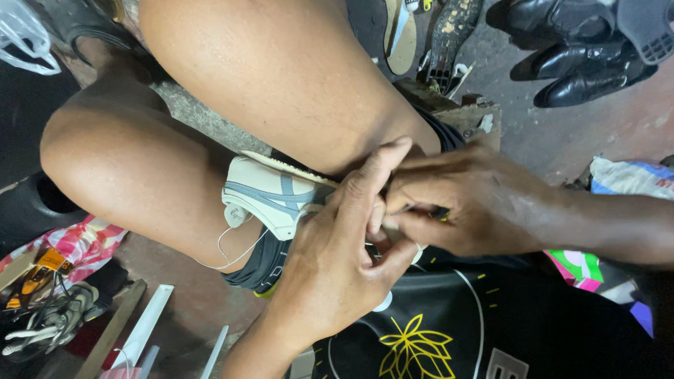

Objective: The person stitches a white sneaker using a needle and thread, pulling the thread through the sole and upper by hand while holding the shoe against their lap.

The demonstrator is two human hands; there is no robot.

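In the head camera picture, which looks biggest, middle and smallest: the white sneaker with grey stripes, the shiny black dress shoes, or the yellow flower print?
1. Shiny black leather dress shoes; farther away, so unsure.
2. White sneaker with grey stripes, partly hidden.
3. Yellow flower print.

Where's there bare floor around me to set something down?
Bare floor lies between the black dress shoes and the right hand. A smaller patch sits between the knee and the white strips. It's crowded around the white sneaker, where both hands meet, left hand included.
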